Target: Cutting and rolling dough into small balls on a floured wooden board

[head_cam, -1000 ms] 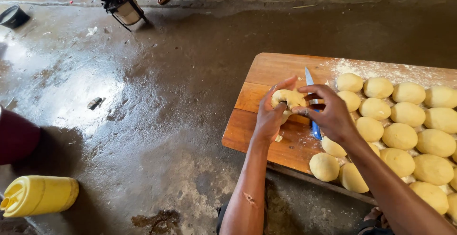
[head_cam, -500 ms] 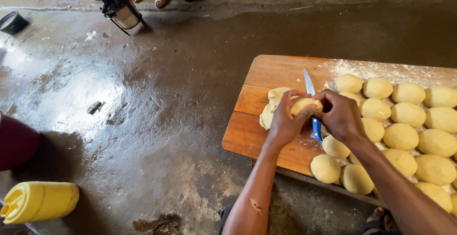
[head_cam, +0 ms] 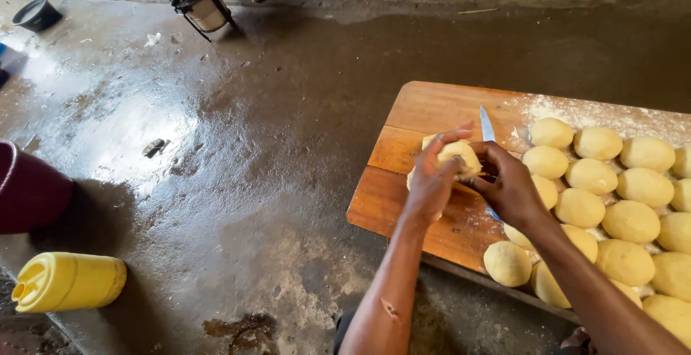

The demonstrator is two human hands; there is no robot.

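Nearest, rows of finished dough balls (head_cam: 630, 220) on a floured wooden board (head_cam: 432, 114); above its bare left part, left hand (head_cam: 430, 182) and right hand (head_cam: 508, 186) cupping one dough ball (head_cam: 461, 155) between curled fingers, left hand slightly nearer it; beyond, knife (head_cam: 487, 125) pointing away, wet floor (head_cam: 216, 146).
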